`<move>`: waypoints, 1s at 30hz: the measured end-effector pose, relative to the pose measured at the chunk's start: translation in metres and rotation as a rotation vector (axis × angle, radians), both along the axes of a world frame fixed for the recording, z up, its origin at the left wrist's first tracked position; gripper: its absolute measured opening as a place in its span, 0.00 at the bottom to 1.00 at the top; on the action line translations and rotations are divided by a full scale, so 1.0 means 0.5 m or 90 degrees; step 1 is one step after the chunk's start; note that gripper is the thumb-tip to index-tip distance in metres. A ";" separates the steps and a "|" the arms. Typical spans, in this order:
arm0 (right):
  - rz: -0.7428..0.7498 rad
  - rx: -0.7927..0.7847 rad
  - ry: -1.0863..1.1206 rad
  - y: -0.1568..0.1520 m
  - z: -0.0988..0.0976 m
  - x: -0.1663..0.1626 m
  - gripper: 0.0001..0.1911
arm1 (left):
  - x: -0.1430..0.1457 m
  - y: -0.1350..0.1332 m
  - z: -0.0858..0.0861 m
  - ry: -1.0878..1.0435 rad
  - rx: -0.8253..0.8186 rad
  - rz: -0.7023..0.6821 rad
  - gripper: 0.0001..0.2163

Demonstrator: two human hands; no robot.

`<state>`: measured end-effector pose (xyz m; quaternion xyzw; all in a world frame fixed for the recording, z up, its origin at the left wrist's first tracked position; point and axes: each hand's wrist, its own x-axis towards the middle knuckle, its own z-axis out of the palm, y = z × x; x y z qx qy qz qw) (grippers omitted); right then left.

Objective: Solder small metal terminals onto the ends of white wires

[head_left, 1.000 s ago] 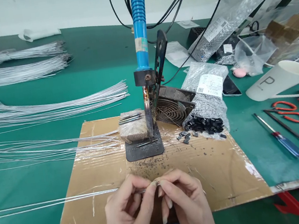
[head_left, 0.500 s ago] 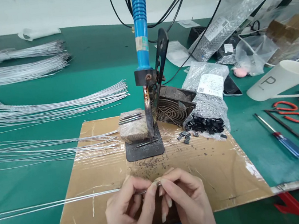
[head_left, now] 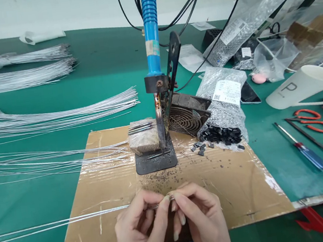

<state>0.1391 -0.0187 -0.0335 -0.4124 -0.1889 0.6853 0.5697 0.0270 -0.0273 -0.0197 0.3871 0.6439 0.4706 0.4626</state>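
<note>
- Silver wires [head_left: 58, 223], two thin strands side by side, lie with their long axis nearly level across the view, running from the left edge over the green desk [head_left: 98, 69] onto the cardboard sheet [head_left: 242, 189]; their right ends point into the fingers at bottom centre.
- Left hand [head_left: 140, 231]: thumb and forefinger pressed together, pinching the wire ends; remaining fingers curled beneath.
- Right hand [head_left: 200, 221]: fingertips closed against those of the left hand at the wire tips; whether a small part sits between them cannot be told.
- Both hands hover over the near edge of the cardboard sheet, which is taped with clear film and speckled with dark debris.
- Soldering iron [head_left: 151, 31], blue-handled, stands upright in a dark metal stand [head_left: 156, 162] just beyond the hands, tip pointing down; a sponge block [head_left: 143, 139] sits beside it on the left.
- Small fan [head_left: 186, 117] leans behind the stand, on its right.
- Plastic bag [head_left: 224, 108] of small black components lies open on the right, with a few loose pieces [head_left: 199, 147] on the cardboard.
- Further wire bundles [head_left: 59, 114] fan across the left of the desk, long axes likewise left to right.
- White mug [head_left: 302, 86], on its side, red-handled scissors [head_left: 313, 121] and a blue screwdriver [head_left: 305, 151] occupy the right of the desk, well apart from the hands.
</note>
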 end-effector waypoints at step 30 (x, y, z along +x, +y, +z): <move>0.008 0.012 -0.052 0.003 0.012 0.014 0.09 | -0.013 0.001 -0.010 0.114 0.092 -0.003 0.08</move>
